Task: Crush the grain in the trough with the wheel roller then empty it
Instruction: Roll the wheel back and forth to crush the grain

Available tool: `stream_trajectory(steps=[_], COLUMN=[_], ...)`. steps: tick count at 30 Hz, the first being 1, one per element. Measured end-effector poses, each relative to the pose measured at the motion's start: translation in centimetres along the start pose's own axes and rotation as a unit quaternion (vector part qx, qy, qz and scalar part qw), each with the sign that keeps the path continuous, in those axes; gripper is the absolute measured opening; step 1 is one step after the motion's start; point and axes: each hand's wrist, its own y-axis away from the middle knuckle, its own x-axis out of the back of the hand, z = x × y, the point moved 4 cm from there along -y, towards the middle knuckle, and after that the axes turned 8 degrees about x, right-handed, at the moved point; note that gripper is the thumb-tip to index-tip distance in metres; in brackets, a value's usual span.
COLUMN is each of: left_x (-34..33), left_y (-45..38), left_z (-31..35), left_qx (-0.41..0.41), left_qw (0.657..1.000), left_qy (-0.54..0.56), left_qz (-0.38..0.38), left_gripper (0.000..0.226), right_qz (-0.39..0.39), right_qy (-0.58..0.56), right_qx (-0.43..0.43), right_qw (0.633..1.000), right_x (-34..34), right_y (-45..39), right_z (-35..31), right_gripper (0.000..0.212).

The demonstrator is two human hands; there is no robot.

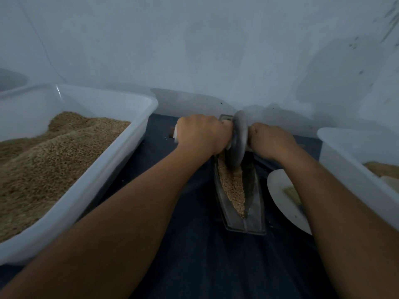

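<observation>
A narrow boat-shaped metal trough (pixel 258 214) lies lengthwise on the dark cloth at the centre. Tan grain (pixel 232 186) fills its groove. A grey metal wheel roller (pixel 237 137) stands on edge in the trough's far half, on the grain. My left hand (pixel 200 132) grips the roller's handle on the left side, whose end sticks out past my knuckles. My right hand (pixel 269 139) grips the handle on the right side, which is hidden by my fingers.
A large white tub (pixel 121 152) heaped with grain stands at the left. Another white tub (pixel 345 160) with some grain is at the right edge. A white plate (pixel 280 190) with a small brush lies beside the trough. A pale wall rises close behind.
</observation>
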Motion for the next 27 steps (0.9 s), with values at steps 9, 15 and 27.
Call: stream_trajectory(steps=[9, 15, 27], left_x=[0.0, 0.3, 0.6], left_y=[1.0, 2.3, 4.7], left_z=[-0.3, -0.5, -0.7], left_qx=[0.019, 0.022, -0.010], left_qw=[1.000, 1.000, 0.999], left_qy=[0.005, 0.007, -0.037], left_qz=[0.013, 0.017, 0.027], left_gripper=[0.054, 0.056, 0.065], right_qz=[0.040, 0.065, 0.097], right_qy=[0.008, 0.005, -0.002], right_qx=[-0.006, -0.018, -0.025], right_qw=[0.999, 0.998, 0.995], right_x=[-0.2, -0.4, -0.3], right_y=[1.6, 2.8, 5.5], right_z=[-0.5, -0.7, -1.4], right_gripper=[0.029, 0.035, 0.041])
